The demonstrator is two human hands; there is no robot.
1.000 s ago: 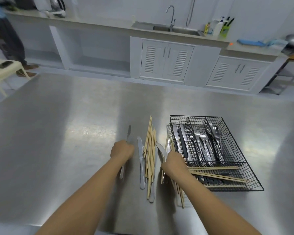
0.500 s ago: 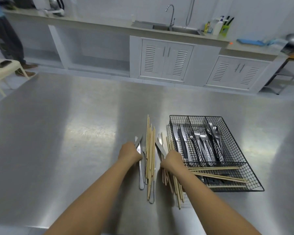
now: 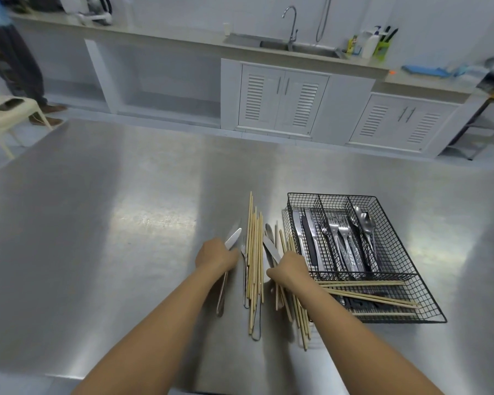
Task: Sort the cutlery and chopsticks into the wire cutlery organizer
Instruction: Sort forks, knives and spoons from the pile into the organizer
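Two hands closed on metal — my left hand (image 3: 216, 256) grips a knife (image 3: 232, 240), my right hand (image 3: 290, 267) another knife (image 3: 270, 249), beside the organizer (image 3: 411, 283) near the table's (image 3: 97, 238) front edge. Loose chopsticks (image 3: 254, 263) between them could roll or scatter — a careless lift would snag them.

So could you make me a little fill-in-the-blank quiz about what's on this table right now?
1. The forks lie in the ___ of the three long compartments of the wire organizer.
2. The left hand grips a ___.
3. The organizer's wires are coloured ___.
4. The loose chopsticks lie on the table to the ___ of the organizer.

Missing words: middle; knife; black; left
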